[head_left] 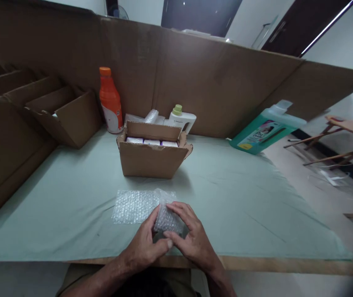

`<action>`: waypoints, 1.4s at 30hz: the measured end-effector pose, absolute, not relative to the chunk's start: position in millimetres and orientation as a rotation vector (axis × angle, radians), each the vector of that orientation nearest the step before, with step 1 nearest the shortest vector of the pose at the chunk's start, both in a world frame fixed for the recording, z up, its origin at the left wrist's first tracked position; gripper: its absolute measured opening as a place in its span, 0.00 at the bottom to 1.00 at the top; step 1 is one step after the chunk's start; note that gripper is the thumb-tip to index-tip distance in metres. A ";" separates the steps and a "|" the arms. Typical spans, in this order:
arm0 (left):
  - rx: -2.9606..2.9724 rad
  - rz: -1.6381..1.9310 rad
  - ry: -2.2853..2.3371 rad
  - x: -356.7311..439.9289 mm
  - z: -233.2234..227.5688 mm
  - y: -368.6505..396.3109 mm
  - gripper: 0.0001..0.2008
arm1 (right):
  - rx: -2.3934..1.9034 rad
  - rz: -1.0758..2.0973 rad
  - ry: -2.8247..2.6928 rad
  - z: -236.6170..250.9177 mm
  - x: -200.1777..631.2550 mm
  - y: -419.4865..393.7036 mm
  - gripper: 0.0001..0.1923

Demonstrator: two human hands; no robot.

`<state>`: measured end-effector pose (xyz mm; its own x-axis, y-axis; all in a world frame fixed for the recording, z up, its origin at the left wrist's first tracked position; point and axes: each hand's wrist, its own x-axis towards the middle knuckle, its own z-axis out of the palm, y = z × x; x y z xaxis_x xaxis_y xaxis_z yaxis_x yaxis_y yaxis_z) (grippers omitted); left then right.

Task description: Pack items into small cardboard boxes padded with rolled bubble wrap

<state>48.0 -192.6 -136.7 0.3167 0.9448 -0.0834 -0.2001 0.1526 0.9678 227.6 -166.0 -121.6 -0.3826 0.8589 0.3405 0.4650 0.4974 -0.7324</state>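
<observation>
Two hands are busy at the near edge of the bench [71, 198], where a small item is being rolled into bubble wrap [136, 206]. Roughly half of the sheet is judged to be wound round the item already; the rest lies flat on the green cover to the left, so the wrapping is taken as part done, with the loose end yet to be rolled up. The bundle [168, 220] is pinched between both hands: the left hand [144, 245] is curled against its near side, and the right hand [191, 235] is laid over the top, fingers pressed together on the wrap. Beyond it stands an open box [151, 159] in which three white packs [151, 142] are seen. What lies inside the bundle cannot be made out, being covered by wrap and fingers. Labels on the orange bottle [110, 101] are too blurred to read.
</observation>
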 end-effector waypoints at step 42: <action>1.932 0.382 2.082 -56.2 -174.4 -150.7 0.26 | -1.727 0.451 -1.899 -177.7 230.5 -117.7 0.22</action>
